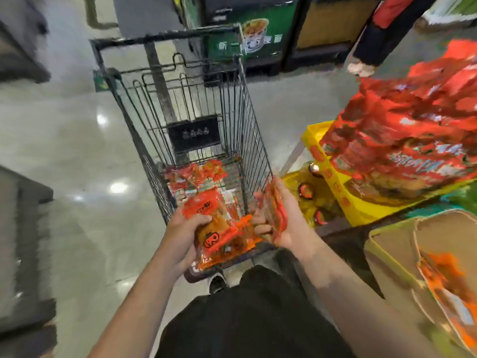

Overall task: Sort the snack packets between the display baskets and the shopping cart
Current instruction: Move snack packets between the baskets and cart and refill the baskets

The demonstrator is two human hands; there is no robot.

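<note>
While over the shopping cart [180, 104], left hand [180, 228] grips orange snack packet [214, 228] lengthwise toward the person, right hand [286, 223] clasps packets edge-on [275, 213], print unreadable

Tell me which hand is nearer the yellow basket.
Right. The right hand, gripping a packet, is just left of the yellow basket; the left hand is farther left, over the cart.

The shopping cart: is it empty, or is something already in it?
Not empty. Orange-red snack packets lie on the floor of the shopping cart, which is far from full.
</note>
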